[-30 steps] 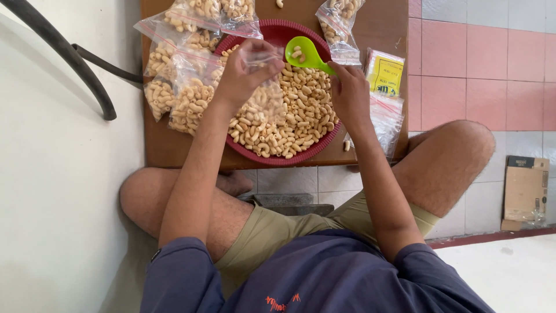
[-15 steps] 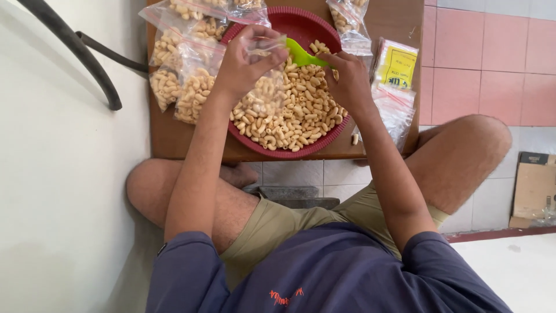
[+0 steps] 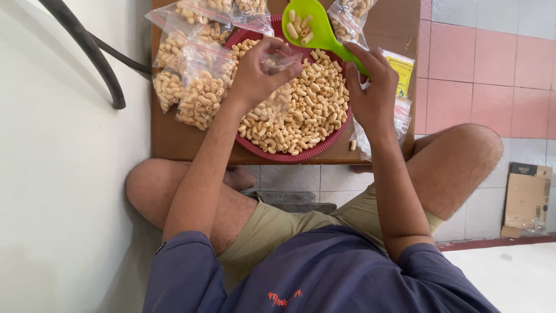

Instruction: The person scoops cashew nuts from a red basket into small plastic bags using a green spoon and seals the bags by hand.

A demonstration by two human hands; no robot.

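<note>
The person is sitting at the low wooden table, with the red bowl still heaped with macaroni-shaped snacks. Over the bowl, the left hand is pinching a clear bag, only part filled. At the bowl's far rim, the right hand is gripping a green scoop, loaded. Left of the bowl, several filled bags are lying done; much is left, I'd judge.

One red bowl, one green scoop, two hands, several filled bags
</note>
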